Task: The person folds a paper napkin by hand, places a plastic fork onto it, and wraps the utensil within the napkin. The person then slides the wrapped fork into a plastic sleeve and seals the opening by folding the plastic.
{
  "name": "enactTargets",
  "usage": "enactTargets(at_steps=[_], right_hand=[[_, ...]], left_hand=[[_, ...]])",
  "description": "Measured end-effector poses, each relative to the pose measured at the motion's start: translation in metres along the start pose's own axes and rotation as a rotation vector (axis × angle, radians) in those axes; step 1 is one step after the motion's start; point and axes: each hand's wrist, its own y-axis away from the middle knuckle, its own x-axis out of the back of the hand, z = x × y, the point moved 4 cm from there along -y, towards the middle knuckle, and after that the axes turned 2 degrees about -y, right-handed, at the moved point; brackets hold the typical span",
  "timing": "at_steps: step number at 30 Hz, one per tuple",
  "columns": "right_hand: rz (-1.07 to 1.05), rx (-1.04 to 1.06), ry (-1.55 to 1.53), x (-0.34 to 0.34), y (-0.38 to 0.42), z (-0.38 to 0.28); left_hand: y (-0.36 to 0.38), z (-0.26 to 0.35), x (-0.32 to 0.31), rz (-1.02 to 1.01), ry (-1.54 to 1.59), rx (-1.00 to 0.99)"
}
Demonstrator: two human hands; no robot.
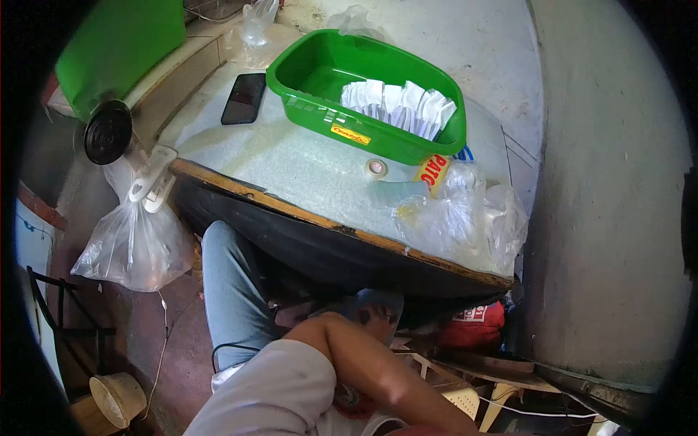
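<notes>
My right hand (376,322) rests on my denim-covered right knee under the table's edge, partly in shadow, with its fingers apart and nothing seen in them. My left forearm (396,378) crosses in front of my body toward the lower right, and the left hand lies outside the picture. On the table (313,171) ahead stands a green plastic basin (305,109) with a row of folded white paper-like pieces (400,105) at its right end. A small tape roll (375,168) sits in front of the basin. Left of it lies a dark phone (243,99).
Clear plastic bags (458,218) and a yellow-and-red pack (434,174) crowd the table's right corner. A tied plastic bag (134,243) hangs off the left side near a round black object (108,133). A red bag (472,327) lies below; a bucket (118,400) is on the floor.
</notes>
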Motion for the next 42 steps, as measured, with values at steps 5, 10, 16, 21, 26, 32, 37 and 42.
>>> enactTargets(at_steps=[5,10,16,21,26,32,37,42], right_hand=[[0.105,0.043,0.072,-0.008,-0.001,0.004],[0.142,0.063,0.080,-0.007,0.000,0.002],[0.116,0.076,0.056,-0.011,-0.002,0.008],[-0.017,0.020,0.064,-0.004,-0.002,0.006],[0.069,0.016,0.041,-0.011,0.001,0.011],[0.011,0.004,0.016,-0.010,0.000,0.014],[-0.015,-0.055,0.042,-0.008,0.004,0.005],[0.006,0.016,0.065,-0.012,-0.002,0.011]], left_hand=[[0.001,0.002,0.001,0.007,-0.003,0.011],[0.005,0.005,0.003,0.013,-0.004,0.010],[0.008,0.004,0.005,0.037,-0.024,0.009],[0.007,0.005,0.004,0.045,-0.017,0.014],[0.007,0.006,0.002,0.036,-0.011,0.019],[0.011,0.010,0.003,0.029,0.019,0.005],[0.010,0.003,-0.003,0.010,0.022,0.020],[0.008,0.003,-0.005,0.028,0.020,0.011]])
